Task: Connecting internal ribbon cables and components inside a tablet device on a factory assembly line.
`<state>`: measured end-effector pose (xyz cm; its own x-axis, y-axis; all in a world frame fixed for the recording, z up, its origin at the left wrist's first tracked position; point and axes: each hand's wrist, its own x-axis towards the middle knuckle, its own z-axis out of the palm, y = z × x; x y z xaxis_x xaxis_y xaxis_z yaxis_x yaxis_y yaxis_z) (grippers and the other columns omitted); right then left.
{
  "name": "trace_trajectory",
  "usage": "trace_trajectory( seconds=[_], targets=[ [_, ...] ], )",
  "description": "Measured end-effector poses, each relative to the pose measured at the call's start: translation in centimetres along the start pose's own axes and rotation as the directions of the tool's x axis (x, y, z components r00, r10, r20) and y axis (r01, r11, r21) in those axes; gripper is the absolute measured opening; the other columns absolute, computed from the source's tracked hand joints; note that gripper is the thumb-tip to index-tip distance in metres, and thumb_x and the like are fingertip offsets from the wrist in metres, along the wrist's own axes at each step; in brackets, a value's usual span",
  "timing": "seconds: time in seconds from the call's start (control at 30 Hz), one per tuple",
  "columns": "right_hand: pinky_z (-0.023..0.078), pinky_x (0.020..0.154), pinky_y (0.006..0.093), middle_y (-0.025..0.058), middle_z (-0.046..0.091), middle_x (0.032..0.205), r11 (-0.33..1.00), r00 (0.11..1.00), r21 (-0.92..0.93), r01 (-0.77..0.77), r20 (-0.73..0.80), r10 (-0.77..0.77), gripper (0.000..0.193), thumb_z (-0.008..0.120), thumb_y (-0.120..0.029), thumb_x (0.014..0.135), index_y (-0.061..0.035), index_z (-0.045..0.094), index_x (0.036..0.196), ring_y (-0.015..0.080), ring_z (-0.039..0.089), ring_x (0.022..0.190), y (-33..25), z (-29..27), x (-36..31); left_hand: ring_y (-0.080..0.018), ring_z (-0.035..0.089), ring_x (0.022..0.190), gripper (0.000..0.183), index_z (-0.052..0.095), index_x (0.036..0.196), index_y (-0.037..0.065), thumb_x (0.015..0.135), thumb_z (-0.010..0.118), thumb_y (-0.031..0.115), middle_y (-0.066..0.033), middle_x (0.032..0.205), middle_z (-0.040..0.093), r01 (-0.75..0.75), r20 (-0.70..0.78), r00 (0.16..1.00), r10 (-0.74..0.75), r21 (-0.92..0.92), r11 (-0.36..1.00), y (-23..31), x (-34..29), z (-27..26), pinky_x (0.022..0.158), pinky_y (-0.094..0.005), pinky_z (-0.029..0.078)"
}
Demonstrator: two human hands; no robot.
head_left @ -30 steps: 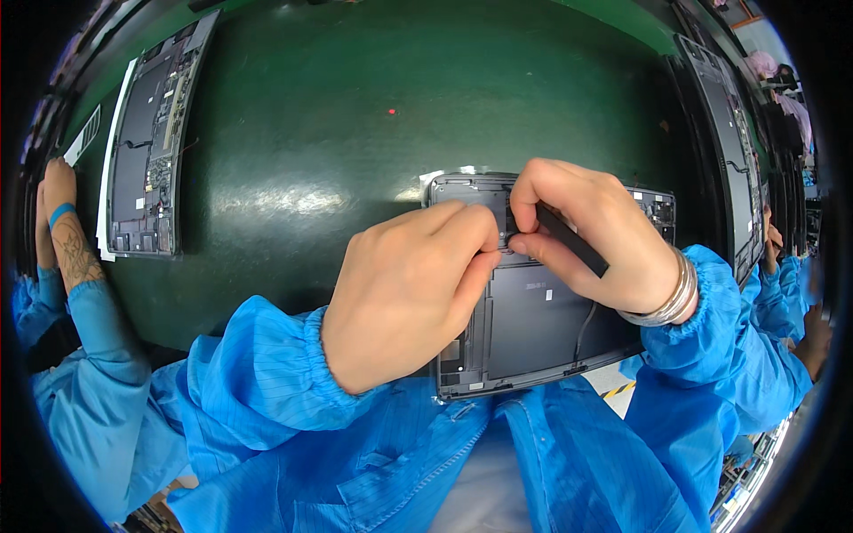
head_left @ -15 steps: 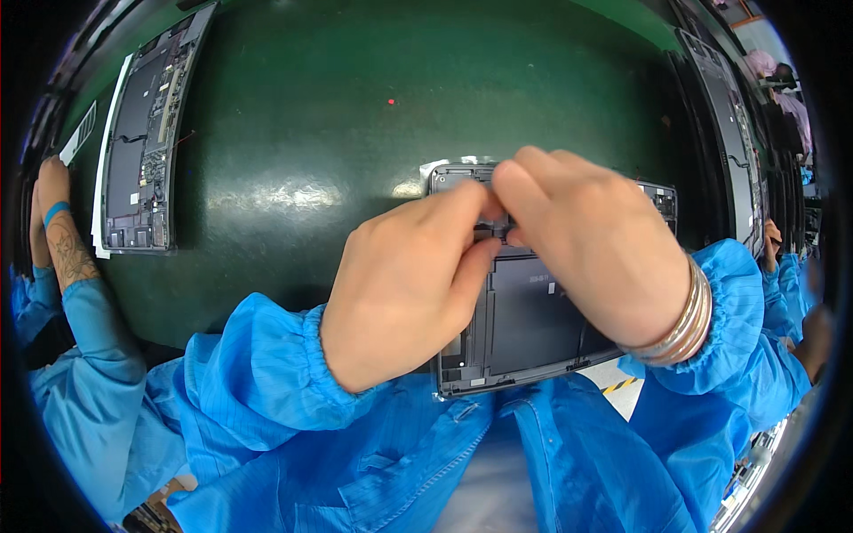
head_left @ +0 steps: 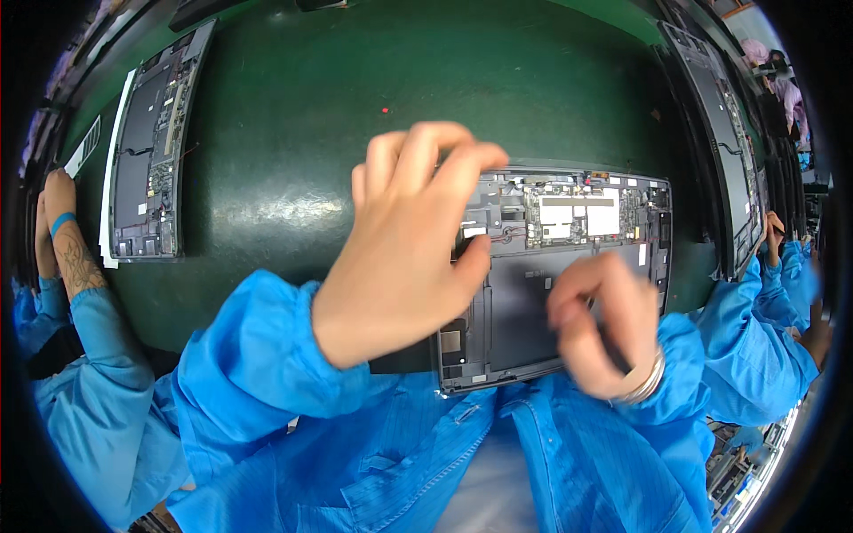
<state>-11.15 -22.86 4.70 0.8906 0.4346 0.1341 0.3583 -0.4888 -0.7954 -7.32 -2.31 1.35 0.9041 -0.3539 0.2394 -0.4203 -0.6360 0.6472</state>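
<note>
**Apart Now Above the Opened Laptop!**

And just like that, out of the tight two-handed huddle of half a second ago! See the right hand (head_left: 635,313) pulled back toward the coat (head_left: 409,480), blurred, with thumb and forefinger curled close together. Pinching anything? Cannot tell through that blur, nor make out the black bar gripped there a second ago. Over to the left hand (head_left: 404,240): poised at the laptop's far left corner, with loosely spread fingers and a wide gap from thumb to forefinger, holding nothing visible. Touching the laptop or just above? Cannot tell. Looks like a break in the close finger work at that corner; cannot call it finished from here.

Now to the laptop (head_left: 477,351) itself: lying with bared insides at the near side of the green table (head_left: 293,115), right of centre, close up against the coat. Take in the wide dark battery (head_left: 524,320), flat and smooth, partly behind the right hand. Beyond it, find the circuit board (head_left: 579,213), now out from behind that hand and bearing two white patches (head_left: 602,220). Spot, too, the thin wires (head_left: 508,235) running in from the left.
</note>
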Motion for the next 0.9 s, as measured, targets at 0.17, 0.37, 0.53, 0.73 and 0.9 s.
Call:
trace_trajectory(
  seconds=[0.17,0.37,0.53,0.73,0.9],
  targets=[
    [0.050,0.056,0.0351,0.0094,0.057,0.066,0.987,0.999,0.159,0.039,0.027,-0.044,0.017,0.063,0.003,0.071,-0.0022,0.055,0.085,0.0283,0.061,0.058,-1.2,4.4,-0.5,-0.0329,0.040,0.122,0.061,0.052,0.127,0.007,0.070,0.073,0.009,-0.0119,0.124,0.052,-0.017,0.282,0.958,0.059,-0.150,0.989,-2.9,3.4,-1.5,0.104,-0.0370,0.035],
    [0.050,0.055,0.0332,0.0123,0.061,0.068,0.993,1.000,0.113,-0.024,-0.013,0.026,0.013,0.060,0.006,0.074,0.0004,0.056,0.085,0.0262,0.063,0.058,-0.7,5.9,-0.7,-0.0273,0.044,0.121,0.064,0.053,0.131,0.007,0.072,0.077,0.016,-0.0084,0.125,0.054,0.034,0.589,0.798,0.128,-0.257,0.966,-4.5,5.5,-2.0,0.104,-0.0359,0.036],
    [0.049,0.052,0.0359,0.0138,0.058,0.063,0.992,0.991,0.099,-0.078,-0.099,0.088,0.013,0.061,0.004,0.072,-0.0001,0.056,0.083,0.0306,0.060,0.054,-0.3,6.1,-1.2,-0.0263,0.046,0.120,0.063,0.053,0.131,0.006,0.073,0.076,0.015,-0.0088,0.124,0.055,0.030,0.575,0.807,0.134,-0.266,0.964,-4.6,5.5,-2.0,0.102,-0.0348,0.038],
    [0.048,0.050,0.0366,0.0148,0.058,0.064,0.992,0.991,0.101,-0.075,-0.107,0.086,0.010,0.058,0.006,0.070,0.0012,0.055,0.079,0.0313,0.058,0.052,-0.1,6.2,-1.3,-0.0266,0.047,0.118,0.061,0.054,0.129,0.005,0.073,0.076,0.015,-0.0095,0.123,0.055,0.012,0.551,0.820,0.155,-0.287,0.958,-5.0,5.2,-1.6,0.101,-0.0352,0.039],
    [0.045,0.046,0.0378,0.0135,0.052,0.060,0.999,0.994,0.040,-0.004,-0.107,0.008,0.009,0.059,0.005,0.067,0.0017,0.053,0.074,0.0305,0.055,0.049,-1.2,6.7,-2.2,-0.0268,0.046,0.118,0.060,0.053,0.129,0.004,0.074,0.075,0.014,-0.0093,0.122,0.055,-0.016,0.518,0.837,0.173,-0.294,0.956,-5.2,4.6,-1.6,0.101,-0.0357,0.038]
  ],
)
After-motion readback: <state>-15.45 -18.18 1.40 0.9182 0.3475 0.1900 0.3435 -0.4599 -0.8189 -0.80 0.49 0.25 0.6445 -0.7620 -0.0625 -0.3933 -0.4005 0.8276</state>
